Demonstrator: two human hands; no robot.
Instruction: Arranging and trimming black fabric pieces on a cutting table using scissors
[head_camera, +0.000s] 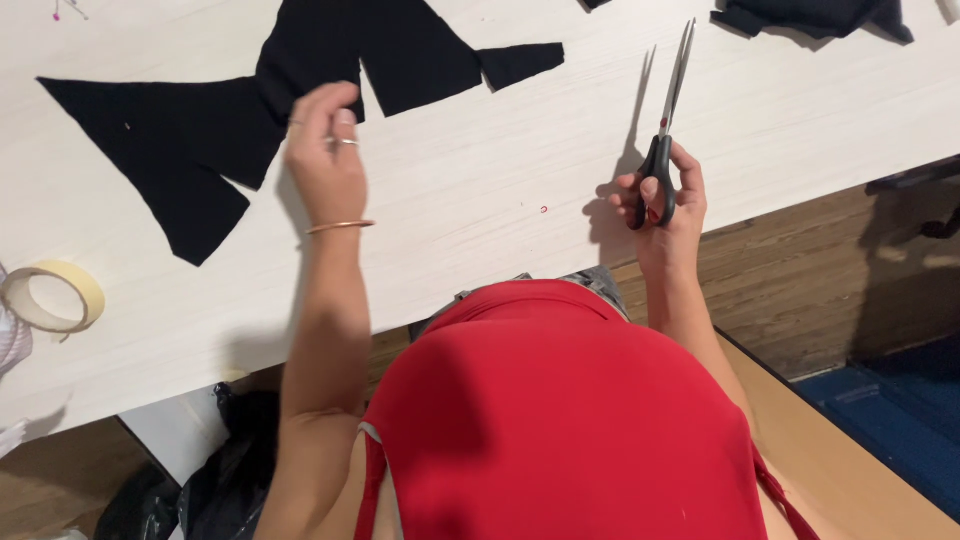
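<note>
**A:** What lies in front of you, biggest first?

**B:** You stand at a long pale wood-grain table (470, 190) that fills most of the view. On its far left part lies a large piece of black fabric (170, 140), cut into angular, pointed shapes, with a smaller black strip (520, 62) just beside its right end. A second dark bundle of cloth (810, 15) sits at the far right edge of the table, well apart from the rest.

**A:** And your hands?

**B:** Your left hand (325, 165) hovers above the table near the lower edge of the black fabric. Its fingers are loosely curled and it holds nothing; you cannot tell whether a fingertip touches the cloth. You wear rings on it and a thin bangle at the wrist. Your right hand (665, 200) is closed around the black handles of a pair of scissors (668, 110), thumb and fingers through the loops.

**A:** How do the scissors stand?

**B:** Their blades are together and point away from you, tilted slightly right, over bare table and well apart from the fabric.

**A:** Anything smaller?

**B:** A roll of cream masking tape (52, 297) lies flat near the table's left end. A tiny red speck (543, 210) sits on the table between your hands.
</note>
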